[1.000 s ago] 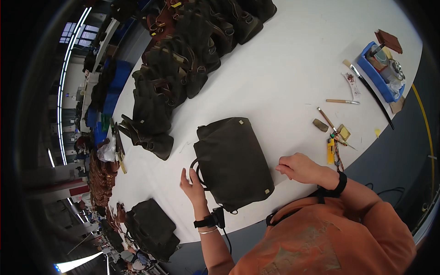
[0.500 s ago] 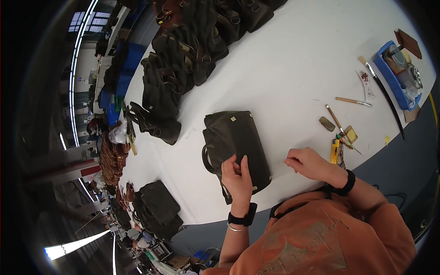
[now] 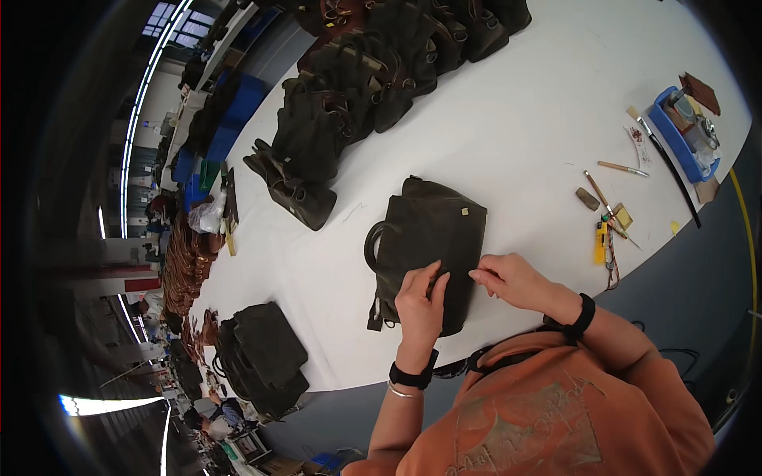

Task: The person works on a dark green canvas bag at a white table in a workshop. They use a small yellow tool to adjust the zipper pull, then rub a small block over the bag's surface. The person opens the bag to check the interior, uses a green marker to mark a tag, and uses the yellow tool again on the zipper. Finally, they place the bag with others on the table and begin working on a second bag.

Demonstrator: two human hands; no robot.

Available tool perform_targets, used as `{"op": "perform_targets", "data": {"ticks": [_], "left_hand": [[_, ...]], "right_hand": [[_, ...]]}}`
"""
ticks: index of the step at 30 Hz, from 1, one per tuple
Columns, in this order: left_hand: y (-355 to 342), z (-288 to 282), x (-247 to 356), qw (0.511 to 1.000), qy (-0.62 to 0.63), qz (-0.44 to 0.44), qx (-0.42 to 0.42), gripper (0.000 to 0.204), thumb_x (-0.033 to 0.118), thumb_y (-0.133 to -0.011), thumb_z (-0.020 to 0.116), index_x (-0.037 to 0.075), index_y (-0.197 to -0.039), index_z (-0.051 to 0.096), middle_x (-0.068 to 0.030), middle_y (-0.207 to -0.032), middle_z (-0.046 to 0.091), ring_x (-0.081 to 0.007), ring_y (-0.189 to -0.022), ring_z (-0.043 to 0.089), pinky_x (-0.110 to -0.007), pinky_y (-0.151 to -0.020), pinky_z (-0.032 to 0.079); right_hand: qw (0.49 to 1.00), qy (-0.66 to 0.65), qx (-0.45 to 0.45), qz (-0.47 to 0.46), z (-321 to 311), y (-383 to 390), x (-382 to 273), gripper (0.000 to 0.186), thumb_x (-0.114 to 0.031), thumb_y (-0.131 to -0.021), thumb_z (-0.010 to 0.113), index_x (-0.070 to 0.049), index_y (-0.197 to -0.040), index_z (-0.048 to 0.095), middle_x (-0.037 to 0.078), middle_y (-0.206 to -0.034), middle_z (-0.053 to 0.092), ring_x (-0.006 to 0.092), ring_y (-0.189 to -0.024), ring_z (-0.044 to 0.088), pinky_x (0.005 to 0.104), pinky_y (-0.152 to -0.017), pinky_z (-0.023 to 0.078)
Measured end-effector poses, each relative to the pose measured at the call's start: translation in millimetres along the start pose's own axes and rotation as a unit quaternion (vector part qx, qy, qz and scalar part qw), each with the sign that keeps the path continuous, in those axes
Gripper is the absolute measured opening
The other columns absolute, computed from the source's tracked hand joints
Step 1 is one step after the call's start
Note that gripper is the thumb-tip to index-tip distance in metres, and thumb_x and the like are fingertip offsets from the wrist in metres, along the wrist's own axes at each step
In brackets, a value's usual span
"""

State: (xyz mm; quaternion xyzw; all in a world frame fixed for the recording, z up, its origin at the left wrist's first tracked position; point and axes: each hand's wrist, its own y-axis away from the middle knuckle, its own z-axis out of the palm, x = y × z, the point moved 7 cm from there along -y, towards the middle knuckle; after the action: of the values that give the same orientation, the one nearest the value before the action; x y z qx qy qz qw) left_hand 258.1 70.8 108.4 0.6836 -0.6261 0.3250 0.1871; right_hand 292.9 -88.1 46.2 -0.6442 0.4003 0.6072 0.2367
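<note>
A dark olive handbag [image 3: 425, 230] lies on the white table in front of me, its looped handle toward the left. A small pale yellow patch [image 3: 466, 212] shows near its far right corner. My left hand [image 3: 421, 305] is over the near part of the bag, fingers curled and thumb close to the index finger. My right hand [image 3: 512, 283] is at the bag's right edge, thumb and fingers pinched together. The two hands' fingertips face each other a short way apart. Whatever either hand may hold is too small to make out.
More dark bags [image 3: 349, 95] crowd the table's far left side, and another dark bag [image 3: 266, 357] lies at the near left edge. On the right are a blue tray [image 3: 683, 135] of supplies, a long black-handled brush [image 3: 667, 155], a yellow-handled tool [image 3: 600, 242] and a brownish block [image 3: 587, 198].
The bag has turned, and the pale patches along its right side no longer show. My right hand has come left, closer to the bag and my left hand. The whole view has shifted a little.
</note>
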Motion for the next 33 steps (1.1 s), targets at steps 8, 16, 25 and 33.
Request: {"op": "perform_targets", "data": {"ticks": [8,16,25,33], "left_hand": [[-0.2,4.3,4.5,0.992,-0.052,0.1,0.054,0.011,0.007,-0.088,0.068,0.0,-0.097,0.068,-0.0125,-0.081,0.065,-0.0267,-0.065,0.063,-0.034,-0.058,0.05],[27.0,-64.2,-45.4,0.987,0.029,-0.047,0.152,0.015,0.011,-0.097,0.059,-0.001,-0.092,0.064,-0.006,-0.083,0.064,-0.0102,-0.071,0.059,-0.025,-0.063,0.048],[169.3,-136.3,-144.1,0.953,-0.142,-0.192,0.183,0.03,0.008,-0.088,0.069,0.0,-0.114,0.057,-0.006,-0.07,0.063,-0.0133,-0.057,0.056,-0.028,-0.054,0.046],[117.5,-6.8,-40.6,0.97,0.102,-0.217,-0.04,0.089,0.018,-0.085,0.075,0.001,-0.151,0.018,-0.0168,-0.09,0.068,-0.0239,-0.075,0.069,-0.033,-0.068,0.055]], "right_hand": [[0.999,0.004,-0.021,0.047,34.2,16.2,17.5,0.03,-0.025,-0.099,0.056,0.0,-0.082,0.06,0.005,-0.063,0.06,0.012,-0.056,0.059,0.0278,-0.053,0.049],[0.998,-0.034,0.019,0.059,23.3,30.1,17.6,0.029,-0.022,-0.097,0.057,0.001,-0.081,0.06,0.009,-0.062,0.062,0.0172,-0.055,0.061,0.0315,-0.053,0.048],[0.975,0.014,0.212,-0.067,-59.2,-10.9,-14.1,0.027,-0.021,-0.098,0.056,-0.001,-0.115,0.061,0.014,-0.096,0.067,0.021,-0.088,0.064,0.0321,-0.075,0.052],[0.987,0.027,0.149,-0.052,-46.5,-80.6,-6.1,0.061,-0.047,-0.103,0.038,0.0,-0.138,0.048,0.021,-0.134,0.055,0.0297,-0.125,0.052,0.0358,-0.106,0.038]]}}
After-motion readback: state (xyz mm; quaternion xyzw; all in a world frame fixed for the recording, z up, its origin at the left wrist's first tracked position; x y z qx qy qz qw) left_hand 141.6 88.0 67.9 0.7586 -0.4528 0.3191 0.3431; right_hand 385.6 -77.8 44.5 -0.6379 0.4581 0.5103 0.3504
